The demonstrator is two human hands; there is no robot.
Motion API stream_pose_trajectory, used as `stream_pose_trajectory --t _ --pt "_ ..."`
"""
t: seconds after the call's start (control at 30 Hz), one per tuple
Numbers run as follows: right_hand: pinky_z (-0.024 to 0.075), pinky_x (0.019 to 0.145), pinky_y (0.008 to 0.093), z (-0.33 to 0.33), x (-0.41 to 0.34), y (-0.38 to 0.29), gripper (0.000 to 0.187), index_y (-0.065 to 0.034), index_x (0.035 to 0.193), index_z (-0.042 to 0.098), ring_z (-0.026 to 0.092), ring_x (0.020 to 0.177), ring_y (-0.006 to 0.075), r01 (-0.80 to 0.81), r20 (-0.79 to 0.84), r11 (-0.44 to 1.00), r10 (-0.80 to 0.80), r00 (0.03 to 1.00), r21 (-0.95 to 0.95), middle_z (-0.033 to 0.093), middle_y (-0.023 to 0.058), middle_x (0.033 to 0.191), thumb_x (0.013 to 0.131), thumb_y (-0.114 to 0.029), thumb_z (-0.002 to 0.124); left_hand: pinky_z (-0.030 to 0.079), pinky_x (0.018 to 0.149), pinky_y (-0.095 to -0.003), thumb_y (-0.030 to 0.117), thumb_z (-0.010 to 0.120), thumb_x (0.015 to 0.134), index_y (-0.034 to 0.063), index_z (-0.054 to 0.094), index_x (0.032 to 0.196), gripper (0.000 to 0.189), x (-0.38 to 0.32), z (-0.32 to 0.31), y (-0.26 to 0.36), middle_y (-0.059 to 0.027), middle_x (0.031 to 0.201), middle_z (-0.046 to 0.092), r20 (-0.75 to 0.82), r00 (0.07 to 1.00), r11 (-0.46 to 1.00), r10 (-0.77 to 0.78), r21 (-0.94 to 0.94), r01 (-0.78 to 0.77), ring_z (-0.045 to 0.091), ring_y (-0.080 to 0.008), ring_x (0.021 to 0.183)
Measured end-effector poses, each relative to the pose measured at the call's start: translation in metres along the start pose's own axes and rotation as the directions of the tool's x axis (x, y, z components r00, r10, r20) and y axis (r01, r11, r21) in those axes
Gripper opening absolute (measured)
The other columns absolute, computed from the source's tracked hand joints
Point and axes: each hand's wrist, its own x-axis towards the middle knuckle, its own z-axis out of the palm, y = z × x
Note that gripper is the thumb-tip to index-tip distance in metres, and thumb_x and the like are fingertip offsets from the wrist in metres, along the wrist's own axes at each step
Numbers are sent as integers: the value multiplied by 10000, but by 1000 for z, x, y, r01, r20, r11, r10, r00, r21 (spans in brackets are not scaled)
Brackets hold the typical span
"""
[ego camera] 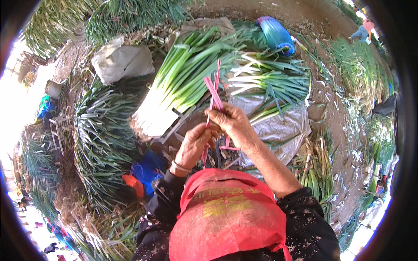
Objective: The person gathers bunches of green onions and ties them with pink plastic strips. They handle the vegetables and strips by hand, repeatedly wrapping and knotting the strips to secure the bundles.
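My left hand [196,142], with a bangle at the wrist, and my right hand [232,122] are close together above my red apron [228,208]. Both pinch strips of pink plastic tie [214,91]; two ends cross and stick up above the fingers, and others hang below. Beyond my hands, a thick bundle of green onions [183,78] lies slanted on a low frame [179,122], its white stalks and roots towards me at the left. To its right, more green onions [267,80] lie loose on a pale plastic sheet [281,127].
Heaps of green onions [101,140] lie at the left, with a white sack [125,63] above them. A blue-wrapped roll [276,34] lies at the top. Blue plastic [147,173] and an orange thing [134,185] are near my left elbow. A person [364,29] is far off at the top right.
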Motion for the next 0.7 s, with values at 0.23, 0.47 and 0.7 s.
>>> stream_pose_trajectory --t 0.23,0.47,0.7 --pt "258 436 170 -14 1 6 270 -40 965 598 332 487 9 92 -15 995 -93 996 -44 399 -69 624 944 -296 515 477 594 -288 216 435 968 23 538 1011 223 -5 -30 32 -57 723 541 -282 945 946 168 -223 -234 527 -145 598" --pt "335 411 190 -21 -11 55 273 -55 915 589 369 447 22 -233 -29 932 251 968 278 484 -35 655 918 -326 553 422 713 -332 251 428 972 74 527 1048 217 -21 -43 64 -6 692 431 -231 894 824 384 -352 -444 396 -106 592" --pt "370 482 210 33 0 102 366 -122 917 582 348 410 15 -574 312 410 548 776 708 663 95 922 821 -472 631 409 779 -354 197 400 978 82 511 999 161 -37 -35 62 0 699 410 -209 895 535 395 -740 -409 429 -107 603"
